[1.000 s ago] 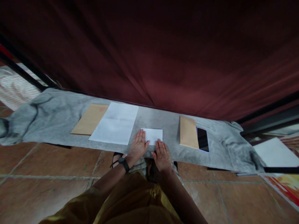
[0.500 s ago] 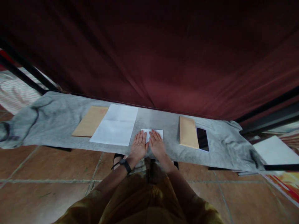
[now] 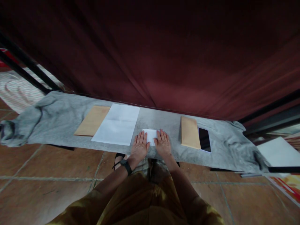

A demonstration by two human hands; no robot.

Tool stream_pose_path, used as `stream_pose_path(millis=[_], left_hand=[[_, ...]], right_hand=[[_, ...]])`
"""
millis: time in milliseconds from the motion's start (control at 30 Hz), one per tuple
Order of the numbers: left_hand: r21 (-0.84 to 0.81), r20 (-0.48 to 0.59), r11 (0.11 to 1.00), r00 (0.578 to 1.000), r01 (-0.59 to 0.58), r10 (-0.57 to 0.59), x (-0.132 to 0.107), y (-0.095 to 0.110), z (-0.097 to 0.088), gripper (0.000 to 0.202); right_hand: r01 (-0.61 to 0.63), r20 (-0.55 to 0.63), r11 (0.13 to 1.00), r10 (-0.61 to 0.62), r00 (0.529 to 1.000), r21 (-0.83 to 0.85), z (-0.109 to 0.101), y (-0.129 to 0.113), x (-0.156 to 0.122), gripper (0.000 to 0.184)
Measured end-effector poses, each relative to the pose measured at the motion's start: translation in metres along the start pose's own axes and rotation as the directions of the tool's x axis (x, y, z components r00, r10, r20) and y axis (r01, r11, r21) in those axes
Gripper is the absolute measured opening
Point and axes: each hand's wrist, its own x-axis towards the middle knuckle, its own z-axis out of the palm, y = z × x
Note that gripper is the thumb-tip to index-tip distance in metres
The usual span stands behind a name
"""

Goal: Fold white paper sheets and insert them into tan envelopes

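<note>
A small folded white paper (image 3: 151,136) lies on a grey cloth (image 3: 58,125) spread over the tiled floor. My left hand (image 3: 140,146) lies flat with fingers stretched out on the paper's left edge; a black watch sits on that wrist. My right hand (image 3: 162,143) lies flat and open on the paper's right part, covering it. To the left lies a larger unfolded white sheet (image 3: 118,124) overlapping a brown envelope (image 3: 92,120).
A second brown envelope (image 3: 189,132) and a dark phone (image 3: 204,139) lie on the cloth to the right. A dark red curtain (image 3: 164,56) hangs behind. White paper (image 3: 275,151) lies at far right. Terracotta tiles (image 3: 47,178) run along the near side.
My right hand moved from below the small paper up onto it, then slid to its right part. The left hand stayed flat on the left edge.
</note>
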Motion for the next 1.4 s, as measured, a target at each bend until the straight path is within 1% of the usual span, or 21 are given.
stream_pose_path(millis=[200, 300, 400, 467, 633, 733, 867, 1100, 1167, 1300, 1400], left_hand=[[0.000, 0.002, 1.000, 1.000, 0.027, -0.027, -0.010, -0.001, -0.006, 0.061], [0.014, 0.022, 1.000, 1.000, 0.012, -0.013, -0.016, -0.003, -0.011, 0.062], [0.029, 0.020, 0.999, 1.000, 0.020, -0.020, -0.020, -0.003, -0.018, 0.063], [0.029, 0.017, 1.000, 1.000, 0.005, -0.005, -0.024, 0.002, -0.022, 0.064], [-0.012, 0.071, 0.992, 0.989, -0.129, 0.129, -0.037, 0.023, -0.022, 0.066], [-0.001, 0.089, 0.992, 0.988, -0.123, 0.123, -0.047, 0.028, -0.019, 0.070], [0.027, 0.099, 0.996, 0.991, -0.090, 0.087, -0.053, 0.023, -0.020, 0.074], [0.066, 0.120, 0.996, 0.991, -0.065, 0.057, -0.056, 0.015, -0.026, 0.077], [0.053, 0.114, 0.997, 0.992, -0.059, 0.053, -0.056, 0.014, -0.026, 0.077], [0.026, 0.091, 0.998, 0.994, -0.056, 0.054, -0.059, 0.010, -0.024, 0.078], [0.035, 0.084, 0.998, 0.995, -0.058, 0.055, -0.061, 0.008, -0.022, 0.077]], right_hand=[[0.002, -0.054, 1.000, -0.001, 0.999, 0.017, 0.000, 0.007, -0.006, 0.055], [0.006, -0.056, 1.000, -0.005, 0.998, 0.015, -0.002, 0.007, -0.007, 0.055], [0.001, -0.047, 1.000, 0.000, 0.999, 0.008, -0.004, 0.006, -0.007, 0.055], [0.002, -0.044, 1.000, -0.002, 0.999, 0.006, -0.005, 0.006, -0.007, 0.055], [-0.003, -0.027, 1.000, 0.004, 1.000, 0.007, -0.006, 0.006, -0.007, 0.055], [-0.009, -0.015, 1.000, 0.010, 1.000, 0.004, -0.005, 0.006, -0.007, 0.056], [-0.009, -0.011, 1.000, 0.009, 1.000, 0.018, -0.005, 0.006, -0.006, 0.056], [-0.013, 0.004, 1.000, 0.013, 1.000, 0.003, -0.006, 0.007, -0.006, 0.058], [-0.008, 0.006, 1.000, 0.008, 1.000, 0.001, -0.006, 0.007, -0.006, 0.064], [0.008, 0.008, 1.000, -0.008, 1.000, 0.003, -0.008, 0.007, -0.007, 0.082], [0.019, 0.007, 1.000, -0.018, 1.000, -0.003, -0.009, 0.008, -0.010, 0.085]])
